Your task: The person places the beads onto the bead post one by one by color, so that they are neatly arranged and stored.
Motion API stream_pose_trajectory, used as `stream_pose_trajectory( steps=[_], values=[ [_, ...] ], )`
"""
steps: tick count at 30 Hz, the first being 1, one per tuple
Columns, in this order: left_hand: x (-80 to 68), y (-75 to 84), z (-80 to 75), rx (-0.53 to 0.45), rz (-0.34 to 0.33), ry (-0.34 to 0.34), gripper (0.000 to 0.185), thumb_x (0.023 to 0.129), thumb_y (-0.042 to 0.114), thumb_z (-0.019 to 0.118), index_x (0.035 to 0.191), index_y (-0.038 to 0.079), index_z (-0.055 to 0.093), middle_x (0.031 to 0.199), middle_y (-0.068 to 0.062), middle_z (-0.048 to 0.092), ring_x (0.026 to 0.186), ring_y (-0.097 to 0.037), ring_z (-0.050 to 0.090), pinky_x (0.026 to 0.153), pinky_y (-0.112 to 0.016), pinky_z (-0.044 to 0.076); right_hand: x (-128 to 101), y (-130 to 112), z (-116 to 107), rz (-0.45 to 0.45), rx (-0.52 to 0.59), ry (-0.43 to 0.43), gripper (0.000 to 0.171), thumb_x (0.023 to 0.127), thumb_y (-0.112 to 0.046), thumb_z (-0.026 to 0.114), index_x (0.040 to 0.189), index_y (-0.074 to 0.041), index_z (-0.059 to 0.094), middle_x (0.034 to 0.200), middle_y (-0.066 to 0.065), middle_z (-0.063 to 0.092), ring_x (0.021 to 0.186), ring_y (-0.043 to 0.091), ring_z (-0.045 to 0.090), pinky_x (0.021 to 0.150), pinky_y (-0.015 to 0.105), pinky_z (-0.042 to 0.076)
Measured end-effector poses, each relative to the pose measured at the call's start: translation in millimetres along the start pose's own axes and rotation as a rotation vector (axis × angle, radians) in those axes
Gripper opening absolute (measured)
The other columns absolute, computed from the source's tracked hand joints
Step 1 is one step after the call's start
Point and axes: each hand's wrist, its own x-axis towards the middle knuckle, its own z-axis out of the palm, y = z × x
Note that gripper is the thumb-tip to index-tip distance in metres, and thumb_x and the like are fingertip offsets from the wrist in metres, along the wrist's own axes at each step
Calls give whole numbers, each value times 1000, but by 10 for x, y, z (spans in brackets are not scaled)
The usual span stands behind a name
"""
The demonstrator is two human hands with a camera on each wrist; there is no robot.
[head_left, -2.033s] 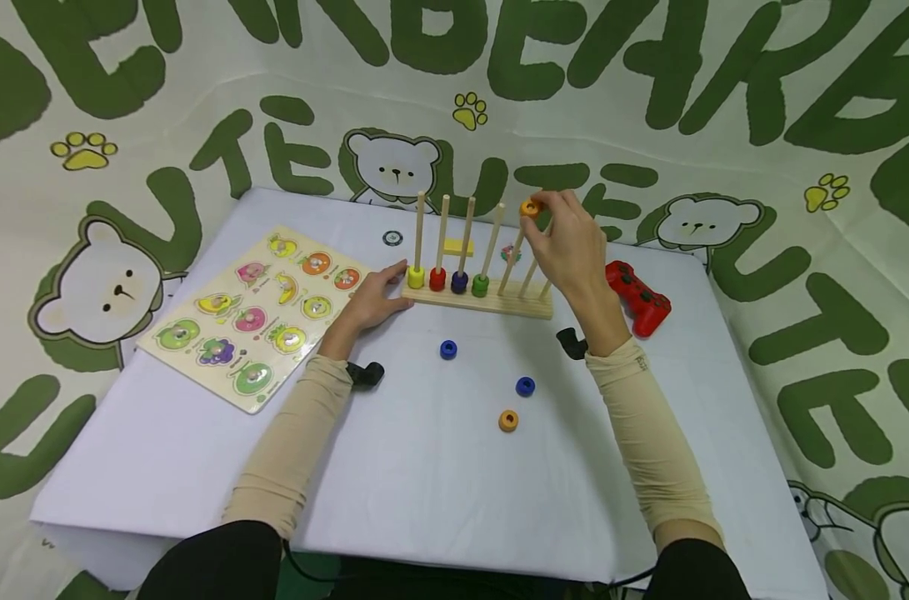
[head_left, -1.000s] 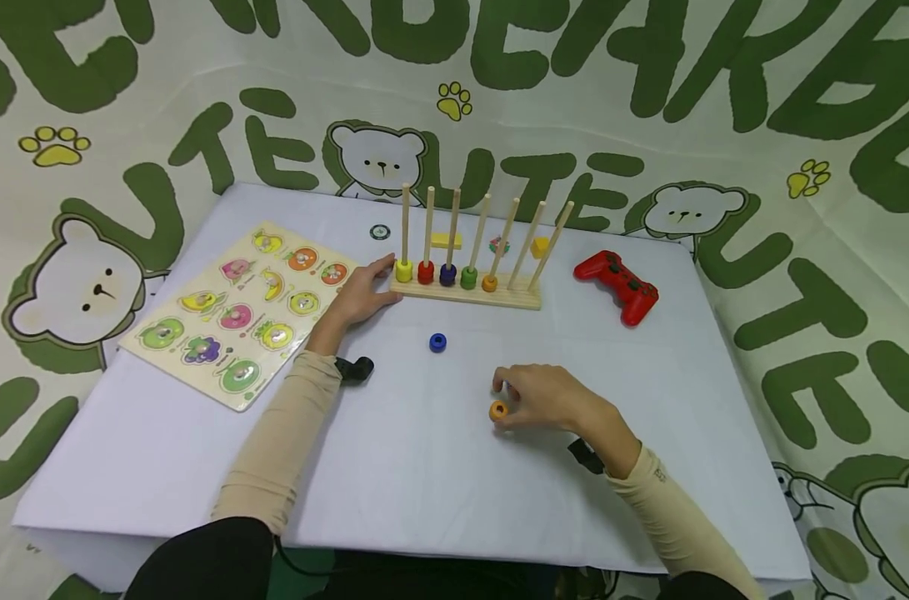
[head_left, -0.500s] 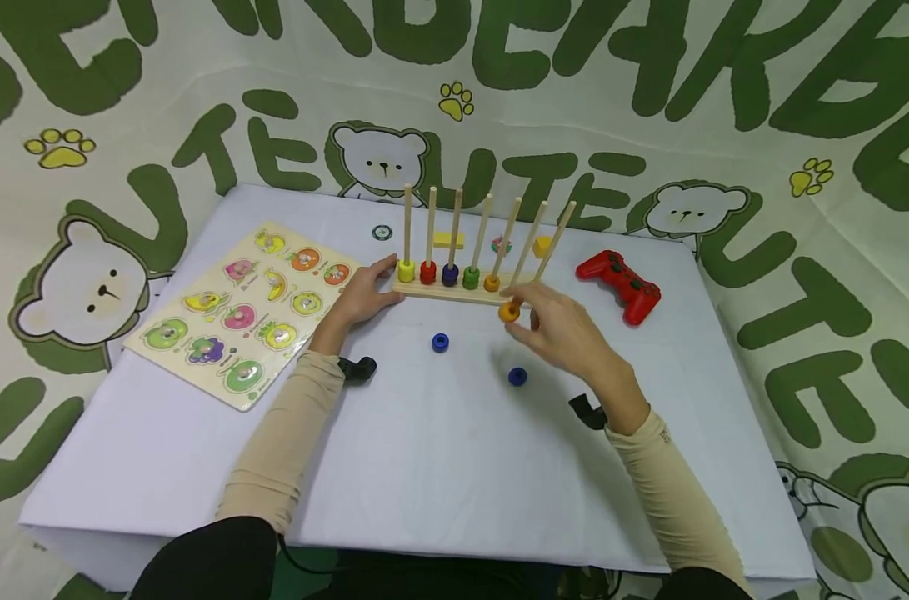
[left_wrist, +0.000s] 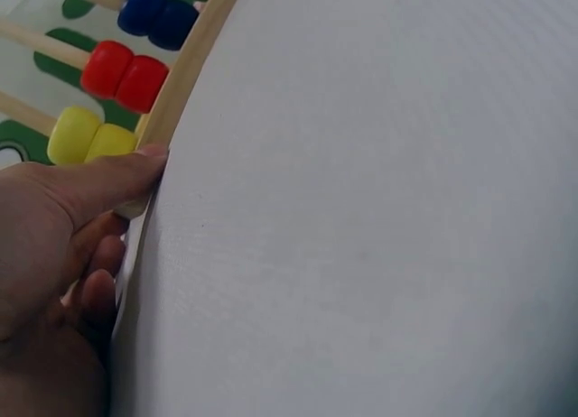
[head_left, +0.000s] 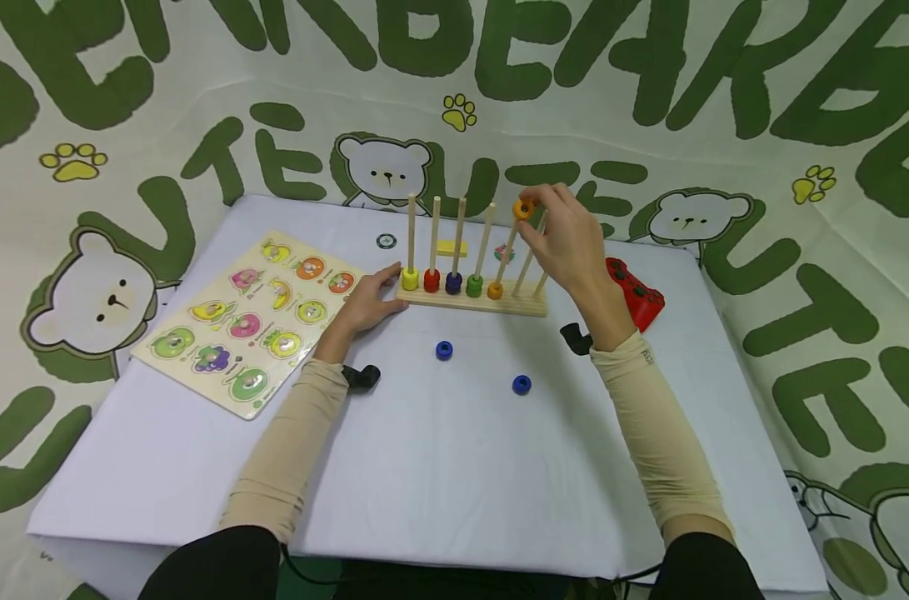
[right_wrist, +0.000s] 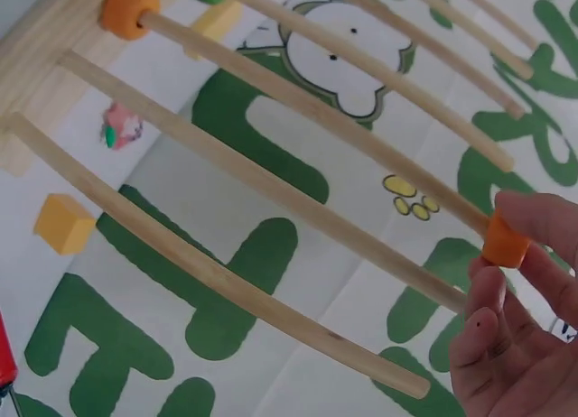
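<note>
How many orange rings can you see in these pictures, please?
2. One orange ring sits at the bottom of the fifth rod of the wooden rack. The other orange ring is pinched in the right hand at that rod's top. None seems hidden.

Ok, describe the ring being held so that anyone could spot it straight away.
Find the wooden peg rack at the far middle of the white table. At the top of its fifth peg from the left, the right hand pinches an orange ring. Its orange twin sits at that peg's foot.
</note>
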Motion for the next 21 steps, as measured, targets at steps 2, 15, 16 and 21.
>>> stream_pose_trajectory(
  steps=[2, 15, 16, 21],
  values=[
    [-9, -9, 4, -5, 0, -3, 82, 99, 16, 76, 168, 7, 32, 166, -20, 45, 151, -39, 44, 130, -53, 29, 36, 1, 24, 23, -9, -20, 34, 101, -16, 74, 133, -6, 70, 121, 15, 69, 76, 30, 60, 62, 36, 45],
    [-28, -14, -33, 21, -6, 8, 81, 99, 16, 76, 168, 7, 33, 159, -26, 51, 153, -41, 43, 131, -53, 28, 86, 4, 100, 104, -16, -145, 40, 102, -22, 72, 138, -7, 70, 130, 15, 68, 84, 29, 63, 68, 42, 52],
    [-27, -17, -33, 21, -6, 7, 81, 99, 16, 76, 168, 7, 33, 159, -26, 51, 153, -41, 42, 131, -53, 28, 80, 6, 99, 106, -17, -151, 42, 102, -23, 73, 140, -7, 69, 131, 15, 67, 84, 29, 63, 68, 43, 52],
    [-11, -18, -31, 16, 7, -1, 81, 99, 16, 76, 168, 6, 33, 159, -27, 51, 153, -41, 42, 131, -53, 27, -9, 12, 51, 97, -10, -114, 52, 101, -26, 73, 148, -9, 63, 142, 16, 59, 85, 29, 63, 68, 41, 50]
  ],
)
